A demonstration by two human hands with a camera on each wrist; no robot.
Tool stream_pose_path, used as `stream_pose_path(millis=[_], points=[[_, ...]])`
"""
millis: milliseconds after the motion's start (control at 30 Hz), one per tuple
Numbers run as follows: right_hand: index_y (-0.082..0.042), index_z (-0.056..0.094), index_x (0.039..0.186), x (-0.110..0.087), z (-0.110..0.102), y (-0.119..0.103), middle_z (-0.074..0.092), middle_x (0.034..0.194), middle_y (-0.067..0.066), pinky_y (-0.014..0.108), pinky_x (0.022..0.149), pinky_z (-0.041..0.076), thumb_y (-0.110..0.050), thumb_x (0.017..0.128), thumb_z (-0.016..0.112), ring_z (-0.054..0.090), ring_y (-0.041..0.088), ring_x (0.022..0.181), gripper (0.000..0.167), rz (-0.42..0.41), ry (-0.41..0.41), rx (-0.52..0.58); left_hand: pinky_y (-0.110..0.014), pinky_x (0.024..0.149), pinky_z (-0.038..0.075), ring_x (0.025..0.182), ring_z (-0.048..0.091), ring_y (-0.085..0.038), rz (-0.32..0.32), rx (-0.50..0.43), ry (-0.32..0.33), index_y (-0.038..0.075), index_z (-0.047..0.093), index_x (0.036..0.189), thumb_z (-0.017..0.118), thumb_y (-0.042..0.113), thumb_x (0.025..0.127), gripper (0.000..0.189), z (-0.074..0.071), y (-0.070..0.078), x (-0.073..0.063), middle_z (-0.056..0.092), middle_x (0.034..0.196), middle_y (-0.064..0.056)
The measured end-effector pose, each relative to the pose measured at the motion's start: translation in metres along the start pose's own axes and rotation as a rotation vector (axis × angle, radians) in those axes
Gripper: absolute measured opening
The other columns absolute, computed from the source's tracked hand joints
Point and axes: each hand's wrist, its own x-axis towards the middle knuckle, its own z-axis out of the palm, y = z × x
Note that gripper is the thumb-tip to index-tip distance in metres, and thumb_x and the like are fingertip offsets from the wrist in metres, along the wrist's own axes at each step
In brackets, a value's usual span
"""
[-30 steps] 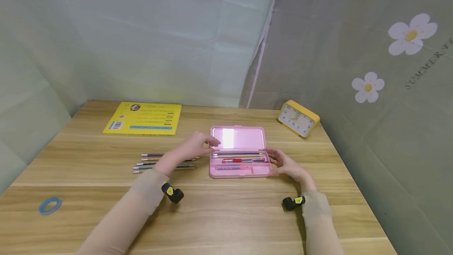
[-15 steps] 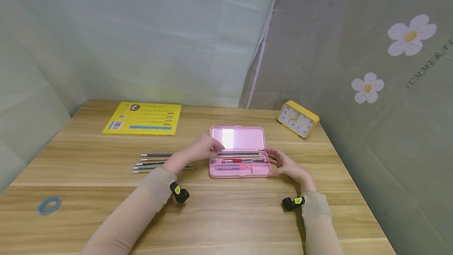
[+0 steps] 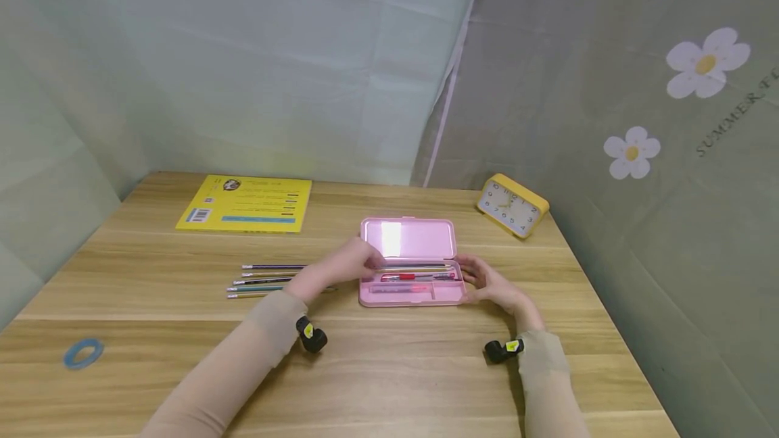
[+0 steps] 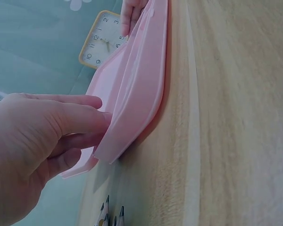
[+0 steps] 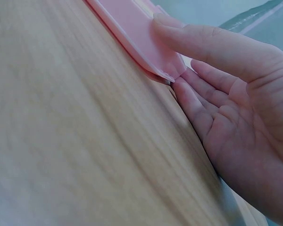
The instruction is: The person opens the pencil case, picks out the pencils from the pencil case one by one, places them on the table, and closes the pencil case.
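Observation:
A pink pencil case (image 3: 426, 238) lies with its lid folded back. Its rear compartment holds pencils (image 3: 420, 267) and a red-capped pen (image 3: 399, 277); a clear pen with a pink tip (image 3: 402, 288) lies in the front one. My left hand (image 3: 345, 262) reaches over the case's left end, its fingers dipping inside beside the wall (image 4: 137, 108); the fingertips are partly hidden. At the other end, my right hand (image 3: 494, 287) holds the case between thumb and fingers, with the thumb (image 5: 198, 40) along the front side and the fingers at the end wall.
Several pencils (image 3: 262, 280) lie side by side left of the case, partly under my left arm. A yellow book (image 3: 255, 205) is at the back left, a yellow clock (image 3: 512, 205) at the back right. A blue ring (image 3: 83, 353) lies at the front left.
My left hand has moved right and a little down, from beside the case's left end to over it, with fingers inside. My right hand and the case have stayed put.

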Motion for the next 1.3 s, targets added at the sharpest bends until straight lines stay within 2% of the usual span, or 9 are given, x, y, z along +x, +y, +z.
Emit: stream_pose_path(millis=[300,500,733,1067,1300], points=[[0.008,0.016,0.15,0.0,0.001,0.0,0.016,0.156,0.031,0.014,0.103,0.04,0.006,0.076,0.073,0.019,0.05,0.143,0.093,-0.01,0.004,0.005,-0.033,0.09,0.056,0.094,0.068,-0.014,-0.037,0.002,-0.004,0.009,0.075,0.107,0.07,0.003,0.087,0.022,0.004,-0.002,0.002,0.074,0.104,-0.004],[0.01,0.015,0.149,-0.001,0.001,0.001,0.016,0.155,0.034,0.013,0.103,0.04,0.008,0.075,0.073,0.019,0.052,0.142,0.094,-0.031,0.0,0.012,-0.033,0.087,0.057,0.088,0.065,-0.012,-0.018,0.021,0.0,0.009,0.076,0.106,0.068,0.001,0.088,0.021,0.006,-0.001,0.003,0.074,0.097,-0.002],[0.011,0.015,0.148,-0.001,0.001,0.002,0.016,0.155,0.034,0.014,0.104,0.04,0.007,0.075,0.073,0.019,0.052,0.142,0.093,-0.038,-0.003,0.009,-0.035,0.088,0.057,0.089,0.064,-0.013,-0.022,0.042,0.023,0.008,0.076,0.106,0.068,0.001,0.088,0.021,0.007,0.002,0.002,0.073,0.097,-0.003],[0.01,0.015,0.149,-0.001,-0.001,0.003,0.016,0.155,0.033,0.013,0.105,0.039,0.007,0.077,0.072,0.021,0.051,0.142,0.092,-0.026,0.002,-0.016,-0.036,0.088,0.056,0.092,0.068,-0.018,-0.009,0.133,0.049,0.008,0.077,0.101,0.071,0.005,0.087,0.015,0.012,0.006,0.004,0.074,0.097,-0.005],[0.009,0.015,0.149,-0.001,-0.001,0.002,0.016,0.156,0.032,0.013,0.106,0.037,0.006,0.077,0.073,0.021,0.049,0.142,0.092,-0.021,0.003,-0.029,-0.036,0.088,0.056,0.09,0.069,-0.017,0.013,0.171,0.069,0.008,0.077,0.097,0.072,0.008,0.087,0.011,0.014,0.006,0.004,0.075,0.095,-0.004]])
